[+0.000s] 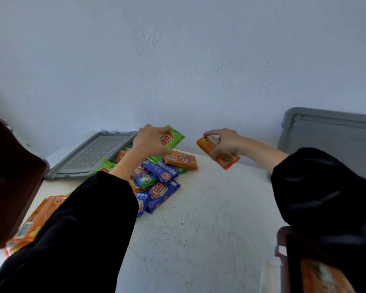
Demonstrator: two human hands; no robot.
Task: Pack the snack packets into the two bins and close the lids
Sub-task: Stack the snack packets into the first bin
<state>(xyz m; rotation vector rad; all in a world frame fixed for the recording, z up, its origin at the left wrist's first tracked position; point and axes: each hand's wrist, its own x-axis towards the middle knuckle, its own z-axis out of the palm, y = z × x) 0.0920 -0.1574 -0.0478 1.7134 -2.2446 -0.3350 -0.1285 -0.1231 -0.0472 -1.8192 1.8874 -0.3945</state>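
A heap of snack packets (156, 176), orange, blue and green, lies at the back middle of the white table (209, 218). My left hand (150, 140) grips a green packet (173, 138) above the heap. My right hand (224, 142) pinches an orange packet (220, 154), lifted off the table to the right of the heap. A dark brown bin (11, 178) stands at the left edge, and a second brown bin (294, 259) with an orange packet inside sits at the bottom right. More orange packets (38, 218) lie beside the left bin.
One grey lid (93, 154) lies flat at the back left of the table. Another grey lid (330, 136) leans against the pale wall at the back right. My black sleeves cover part of the heap and of the right bin.
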